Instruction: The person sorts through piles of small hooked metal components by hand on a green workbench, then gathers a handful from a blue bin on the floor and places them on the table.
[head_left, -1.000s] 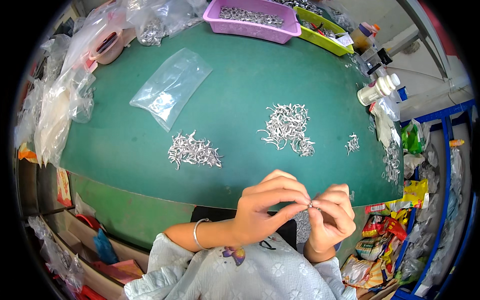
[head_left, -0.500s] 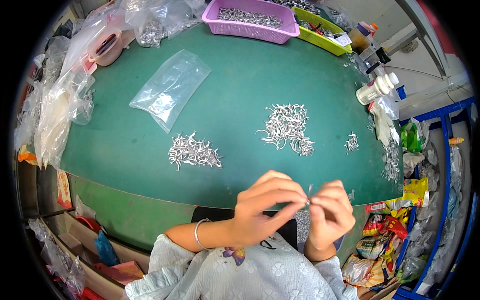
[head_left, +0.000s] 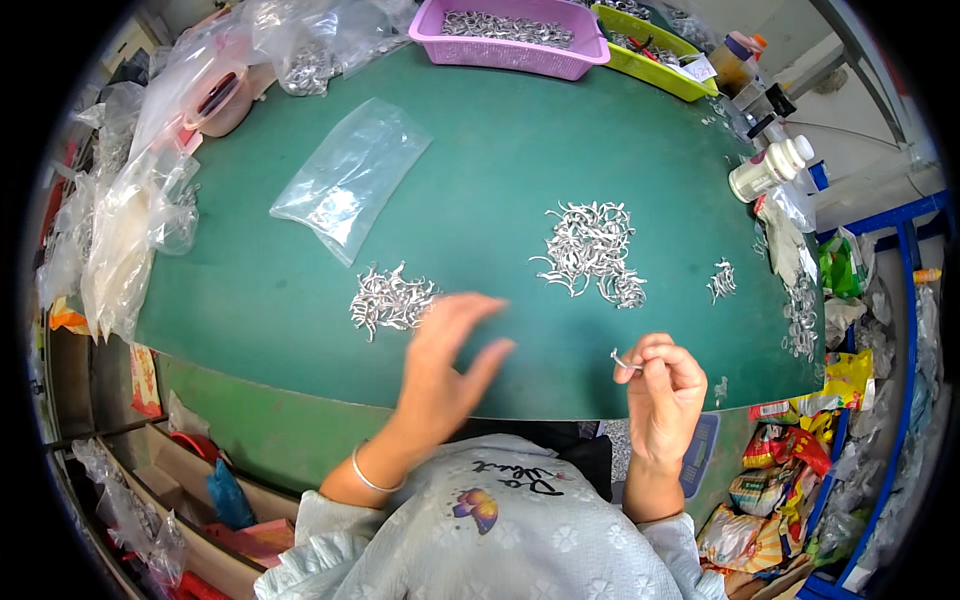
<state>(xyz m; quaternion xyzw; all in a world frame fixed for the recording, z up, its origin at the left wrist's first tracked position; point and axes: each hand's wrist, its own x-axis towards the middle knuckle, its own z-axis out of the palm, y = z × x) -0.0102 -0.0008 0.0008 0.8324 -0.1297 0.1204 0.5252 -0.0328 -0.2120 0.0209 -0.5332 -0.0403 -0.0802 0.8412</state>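
Observation:
Between the thumb and fingers of my right hand [head_left: 665,395] is a small curved silver metal piece [head_left: 624,361], held just above the table's near edge. My left hand [head_left: 445,365] is empty, its thumb and fingers apart, beside the left pile of similar silver pieces [head_left: 385,300], partly covering that pile's right side. A larger pile of curved silver pieces [head_left: 590,245] lies farther off, right of the middle. To its right is a much smaller cluster of these pieces [head_left: 721,281].
A clear plastic bag [head_left: 350,180] lies flat on the green table [head_left: 470,180]. At the far edge stand a purple basket [head_left: 510,55] and a yellow-green basket [head_left: 660,75], both holding metal parts. White bottles [head_left: 770,168] and metal rings [head_left: 802,315] line the right edge.
My hands were together at one small piece; now they are apart. My left hand has moved left to the left pile and opened. My right hand keeps a piece.

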